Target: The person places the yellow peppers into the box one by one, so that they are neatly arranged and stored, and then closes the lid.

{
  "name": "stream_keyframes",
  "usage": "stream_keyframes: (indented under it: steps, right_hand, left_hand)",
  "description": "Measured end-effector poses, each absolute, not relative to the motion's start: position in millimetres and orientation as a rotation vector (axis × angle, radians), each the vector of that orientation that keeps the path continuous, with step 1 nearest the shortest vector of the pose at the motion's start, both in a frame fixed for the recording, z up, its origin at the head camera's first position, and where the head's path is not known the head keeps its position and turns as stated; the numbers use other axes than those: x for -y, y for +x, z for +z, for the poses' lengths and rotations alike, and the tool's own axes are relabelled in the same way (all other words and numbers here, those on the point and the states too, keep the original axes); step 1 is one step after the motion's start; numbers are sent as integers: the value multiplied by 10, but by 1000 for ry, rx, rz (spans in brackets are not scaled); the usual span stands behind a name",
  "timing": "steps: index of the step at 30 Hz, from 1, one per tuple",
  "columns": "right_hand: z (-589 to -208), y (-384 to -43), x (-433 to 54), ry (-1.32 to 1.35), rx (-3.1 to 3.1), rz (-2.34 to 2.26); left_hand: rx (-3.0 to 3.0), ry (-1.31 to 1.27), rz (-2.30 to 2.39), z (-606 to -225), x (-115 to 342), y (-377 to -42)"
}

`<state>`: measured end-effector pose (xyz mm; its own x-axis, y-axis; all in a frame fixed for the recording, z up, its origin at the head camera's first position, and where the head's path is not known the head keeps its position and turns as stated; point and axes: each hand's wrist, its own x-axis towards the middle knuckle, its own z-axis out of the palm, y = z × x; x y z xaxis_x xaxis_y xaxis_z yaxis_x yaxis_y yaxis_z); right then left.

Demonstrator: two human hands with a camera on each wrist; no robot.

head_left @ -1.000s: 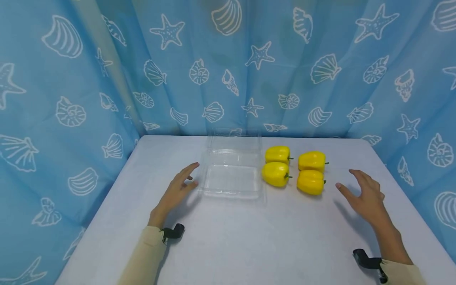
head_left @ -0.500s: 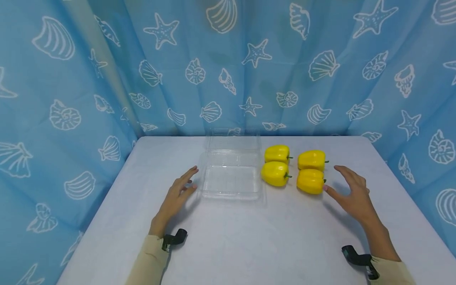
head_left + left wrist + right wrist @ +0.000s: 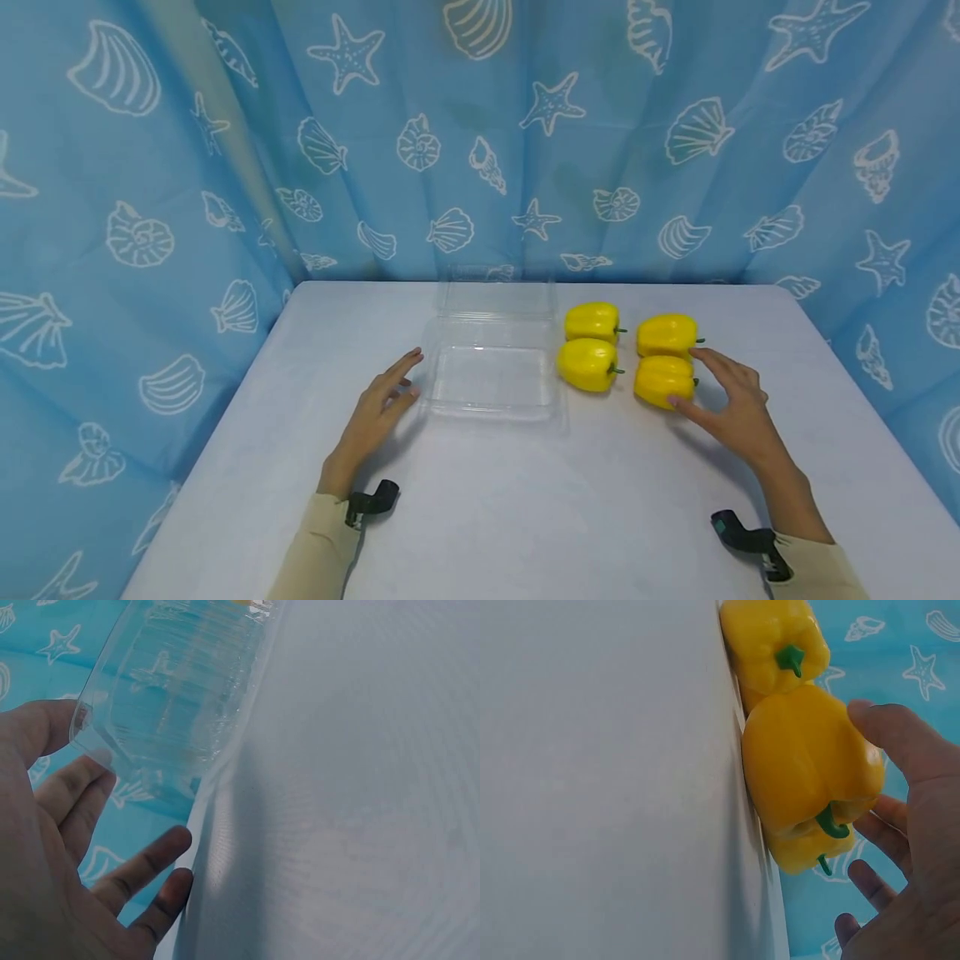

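Observation:
Several yellow bell peppers with green stems lie on their sides on the table, right of a clear plastic clamshell box [image 3: 491, 379] whose lid [image 3: 495, 298] is folded back. My right hand [image 3: 738, 417] is at the front right bell pepper [image 3: 663, 382], thumb and fingers spread round its stem end. In the right wrist view the thumb overlaps the side of that bell pepper [image 3: 810, 761]. My left hand [image 3: 375, 417] is at the box's left side, its fingers spread. The left wrist view shows the thumb and fingertips right at the corner of the clear box [image 3: 180, 682].
Behind the front right pepper lies another bell pepper [image 3: 667, 335]. Two more, a front left pepper [image 3: 587, 365] and a back left pepper [image 3: 592, 321], sit close to the box. A white cloth covers the table [image 3: 555, 517]. A blue shell-patterned curtain [image 3: 540, 150] hangs behind.
My right hand has moved left from bare table to the front right bell pepper. My left hand has stayed beside the box. The head view has shifted slightly.

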<state>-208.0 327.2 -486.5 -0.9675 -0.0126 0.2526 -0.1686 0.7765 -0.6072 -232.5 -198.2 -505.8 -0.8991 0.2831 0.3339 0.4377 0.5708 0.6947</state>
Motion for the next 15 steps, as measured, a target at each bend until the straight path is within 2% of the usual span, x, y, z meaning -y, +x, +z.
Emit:
stream_keyframes:
  steps: [15]
  right_hand:
    - [-4902, -2129, -3210, 163, 2709, 886]
  left_hand:
    - [2633, -616, -1232, -5043, 2002, -2320]
